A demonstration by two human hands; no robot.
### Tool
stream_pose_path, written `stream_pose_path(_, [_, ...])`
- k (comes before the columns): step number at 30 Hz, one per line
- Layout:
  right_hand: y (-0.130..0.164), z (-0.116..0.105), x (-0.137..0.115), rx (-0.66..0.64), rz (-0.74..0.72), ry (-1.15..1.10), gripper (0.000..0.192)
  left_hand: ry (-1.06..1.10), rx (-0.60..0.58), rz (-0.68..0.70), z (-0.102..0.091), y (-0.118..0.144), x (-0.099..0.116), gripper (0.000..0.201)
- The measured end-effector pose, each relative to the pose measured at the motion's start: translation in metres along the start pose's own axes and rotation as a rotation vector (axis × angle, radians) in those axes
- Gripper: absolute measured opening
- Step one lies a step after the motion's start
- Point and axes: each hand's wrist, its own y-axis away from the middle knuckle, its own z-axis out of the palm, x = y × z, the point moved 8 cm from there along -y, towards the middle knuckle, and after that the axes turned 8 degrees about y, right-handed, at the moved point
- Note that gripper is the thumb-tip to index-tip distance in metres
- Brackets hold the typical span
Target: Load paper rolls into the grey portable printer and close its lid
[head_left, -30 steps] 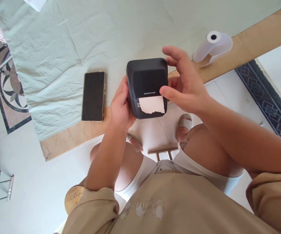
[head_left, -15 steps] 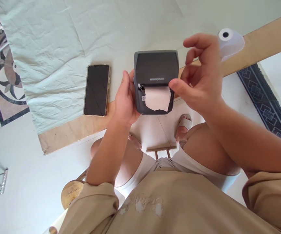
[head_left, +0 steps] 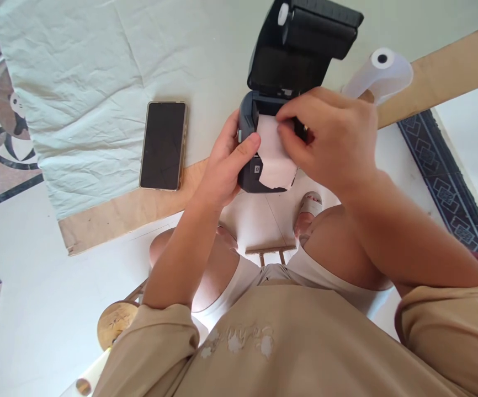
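A small dark label printer (head_left: 248, 179) is held over the table's near edge, its black lid (head_left: 295, 63) swung up and back. My left hand (head_left: 224, 165) grips the printer's left side, with the thumb over the rim by the paper. Inside lies a white paper roll (head_left: 269, 135), whose torn-edged end hangs over the printer's front. My right hand (head_left: 334, 135) reaches in from the right, thumb and forefinger closed on the roll. Part of the roll is hidden behind those fingers.
A smartphone (head_left: 163, 146) with a dark screen lies left of the printer on the pale green cloth (head_left: 90, 105). To the right, another white paper roll (head_left: 392, 77) stands near the bare wooden table edge (head_left: 450, 69). A round wooden stool (head_left: 117, 322) is at lower left.
The printer's lid has gone from shut to open, exposing the roll. My right hand has moved from beside the printer into it. The left hand has shifted slightly right with the printer.
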Motion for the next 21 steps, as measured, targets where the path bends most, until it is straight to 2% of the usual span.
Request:
stream_pose_path(2, [0.002, 0.003, -0.001, -0.071, -0.034, 0.111, 0.017, -0.006, -0.006, 0.015, 0.003, 0.002, 0.003, 0.041])
stream_pose_path(6, [0.003, 0.009, 0.001, -0.156, -0.073, 0.110, 0.024, -0.019, -0.054, 0.035, 0.008, 0.005, 0.006, 0.035])
stream_pose_path(9, [0.003, 0.007, 0.001, -0.186, -0.078, -0.054, 0.025, 0.004, -0.063, 0.046, 0.009, 0.006, 0.007, 0.032])
stream_pose_path(12, [0.003, -0.006, 0.001, -0.146, -0.050, -0.363, 0.029, 0.051, -0.012, 0.063, 0.005, 0.006, 0.007, 0.030])
stream_pose_path(15, [-0.002, -0.017, 0.018, -0.024, 0.087, -0.752, 0.041, 0.044, 0.097, 0.097, -0.003, 0.005, 0.009, 0.024])
stream_pose_path(17, [-0.006, -0.011, 0.043, 0.052, 0.265, -0.946, 0.036, 0.046, 0.164, 0.102, -0.007, 0.005, 0.010, 0.023])
stream_pose_path(19, [-0.009, 0.003, 0.069, 0.088, 0.432, -1.017, 0.030, 0.067, 0.197, 0.077, -0.008, 0.004, 0.009, 0.026])
stream_pose_path(21, [-0.010, 0.014, 0.087, 0.108, 0.488, -0.978, 0.031, 0.073, 0.218, 0.062, -0.009, 0.004, 0.008, 0.027])
